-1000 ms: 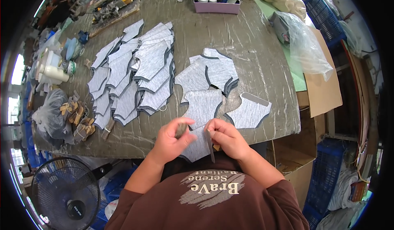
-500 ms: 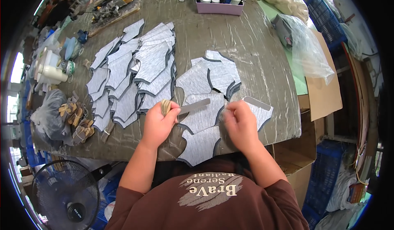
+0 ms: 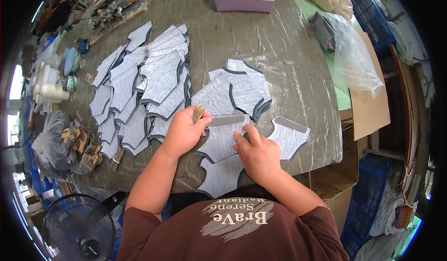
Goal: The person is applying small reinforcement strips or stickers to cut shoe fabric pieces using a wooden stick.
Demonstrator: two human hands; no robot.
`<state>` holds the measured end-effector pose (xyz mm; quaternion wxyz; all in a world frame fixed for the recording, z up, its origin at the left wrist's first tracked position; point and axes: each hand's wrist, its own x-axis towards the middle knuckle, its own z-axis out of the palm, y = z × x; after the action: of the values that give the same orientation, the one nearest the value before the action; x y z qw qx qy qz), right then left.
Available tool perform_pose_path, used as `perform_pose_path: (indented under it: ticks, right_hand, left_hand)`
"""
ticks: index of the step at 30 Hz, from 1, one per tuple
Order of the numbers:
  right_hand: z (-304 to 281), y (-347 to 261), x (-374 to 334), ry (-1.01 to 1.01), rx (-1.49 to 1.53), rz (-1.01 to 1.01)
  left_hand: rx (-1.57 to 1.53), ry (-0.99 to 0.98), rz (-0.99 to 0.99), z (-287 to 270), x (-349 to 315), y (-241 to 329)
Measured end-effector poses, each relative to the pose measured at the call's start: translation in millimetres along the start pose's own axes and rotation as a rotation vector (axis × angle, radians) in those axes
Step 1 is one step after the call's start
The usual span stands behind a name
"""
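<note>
A stack of thin tan-edged strips [image 3: 199,113] is gripped in my left hand [image 3: 178,133]. From beside its fingertips, a dark grey strip [image 3: 229,120] lies along the top edge of a light grey cut piece [image 3: 218,142] with curved sides. My right hand [image 3: 259,154] rests on that piece's right side, thumb and forefinger apart just below the strip's right end. To the right lies another cut piece [image 3: 289,140] with a grey strip [image 3: 291,124] along its top. A further cut piece [image 3: 219,173] overlaps below, and several [image 3: 251,88] lie beyond.
Overlapping rows of cut pieces [image 3: 160,77] cover the table's left part. Bundled tan strips [image 3: 84,142] lie at the left edge, above a black fan [image 3: 79,228]. A purple box [image 3: 244,4] with jars stands at the far side. Cardboard [image 3: 365,88] and a plastic bag [image 3: 351,58] are right.
The grey strip came down from above the cut piece onto its top edge. My right hand moved left and its fingers spread from a closed, blurred pose. The whole view shifted slightly.
</note>
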<state>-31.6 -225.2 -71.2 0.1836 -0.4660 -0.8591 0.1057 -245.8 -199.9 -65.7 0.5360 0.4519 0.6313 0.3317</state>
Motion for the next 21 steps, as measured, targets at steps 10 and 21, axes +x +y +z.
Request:
perform_pose_path:
  ticks: [10, 21]
  right_hand:
    - [2.1, 2.8, 0.9, 0.009, -0.008, -0.051]
    - [3.2, 2.8, 1.5, -0.022, -0.098, -0.069]
  left_hand:
    - [-0.011, 0.017, -0.013, 3.4, 1.7, 2.0]
    - [0.667, 0.228, 0.383, 13.4, -1.4, 6.6]
